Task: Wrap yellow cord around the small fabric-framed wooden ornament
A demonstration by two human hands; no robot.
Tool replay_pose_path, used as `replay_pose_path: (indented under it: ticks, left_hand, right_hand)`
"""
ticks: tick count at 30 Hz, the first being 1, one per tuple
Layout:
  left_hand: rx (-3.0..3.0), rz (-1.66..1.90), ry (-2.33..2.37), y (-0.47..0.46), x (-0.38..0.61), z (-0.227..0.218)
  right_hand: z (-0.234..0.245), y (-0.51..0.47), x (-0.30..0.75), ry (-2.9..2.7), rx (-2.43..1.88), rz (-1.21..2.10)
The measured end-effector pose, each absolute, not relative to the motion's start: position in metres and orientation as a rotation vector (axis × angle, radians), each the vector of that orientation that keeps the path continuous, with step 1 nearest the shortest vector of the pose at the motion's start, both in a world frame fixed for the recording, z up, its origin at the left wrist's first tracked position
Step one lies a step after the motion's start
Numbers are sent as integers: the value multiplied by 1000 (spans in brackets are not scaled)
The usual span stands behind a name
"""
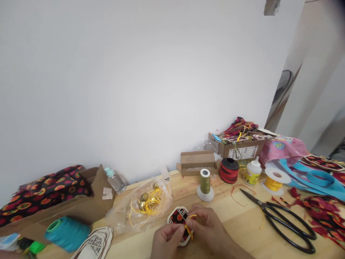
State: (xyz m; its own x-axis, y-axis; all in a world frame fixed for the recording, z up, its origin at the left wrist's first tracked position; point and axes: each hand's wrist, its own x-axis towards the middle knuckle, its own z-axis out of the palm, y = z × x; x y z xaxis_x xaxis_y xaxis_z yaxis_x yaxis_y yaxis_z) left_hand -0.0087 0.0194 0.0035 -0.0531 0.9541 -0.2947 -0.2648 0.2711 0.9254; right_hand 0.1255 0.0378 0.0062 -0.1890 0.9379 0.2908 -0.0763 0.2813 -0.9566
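At the front of the wooden table lies a small lattice-cut wooden ornament [178, 217] with dark, red-patterned fabric showing through it. My left hand [167, 240] pinches yellow cord [190, 233] over the ornament's right side. From the right, my right hand [206, 226] pinches the same cord, and a small loop of it stands up by the fingers. Both hands are closed, and their fingers partly cover the ornament. Just behind them stands an olive thread spool [205, 183].
Large black scissors [285, 223] lie to the right. Behind them are a glue bottle [253, 172], a yellow cord spool [275, 180] and a red cord spool [229, 171]. On the left are a plastic bag [118, 217] with bells, a teal thread cone [67, 233] and a fabric-filled box [99, 194].
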Motion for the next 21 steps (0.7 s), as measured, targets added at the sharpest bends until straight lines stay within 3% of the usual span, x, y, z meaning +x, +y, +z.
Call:
replay_pose_path:
  ticks: [10, 21]
  left_hand:
    - [706, 1132, 1273, 16, -3, 16]
    - [848, 1162, 1150, 19, -10, 0]
  right_hand:
    - [10, 37, 128, -1430, -831, 1177]
    - [7, 39, 128, -1374, -881, 1217]
